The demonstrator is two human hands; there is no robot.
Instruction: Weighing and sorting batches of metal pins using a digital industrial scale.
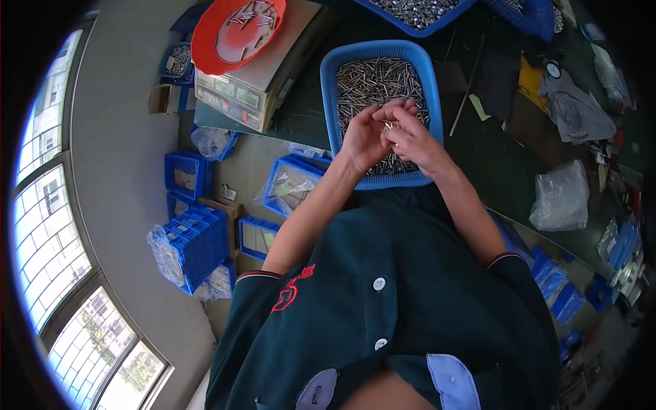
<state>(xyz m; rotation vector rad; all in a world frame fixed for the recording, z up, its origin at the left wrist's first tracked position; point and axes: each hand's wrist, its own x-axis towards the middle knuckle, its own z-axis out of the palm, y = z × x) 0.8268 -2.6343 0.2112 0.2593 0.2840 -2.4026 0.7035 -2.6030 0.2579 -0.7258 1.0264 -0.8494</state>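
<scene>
pins in hand: a few small silvery metal pins [389, 126] pinched between both sets of fingertips, right over the middle of the blue basket; too small and blurry to count

left hand: left hand [364, 137] comes up from the lower left, palm turned toward the other hand, fingers curled in and closed on the pins

right hand: right hand [410, 137] comes in from the lower right, fingers bent and meeting the left hand's fingertips, also closed on the pins, so both hands are together and touching

forearms: both bare, angled up from the chest and converging over the basket

basket: blue plastic basket [329, 89] with perforated walls and rounded corners, sitting on the dark green bench right in front of the person

contents: loads of the same thin shiny metal pins [372, 78] heaped loose, pointing every which way, covering the whole bottom

further out, left: an orange round dish [205, 41] with a few pins in it, resting on top of a weighing scale [232, 92]

further out, top: another blue tray [417, 27] of small metal parts, cut off by the frame edge

further out, right: a clear plastic bag [562, 197] near the bench edge, and grey cloth [581, 113] lying further back

floor, left: stacked blue bins [195, 239] below the bench, some wrapped in plastic
</scene>
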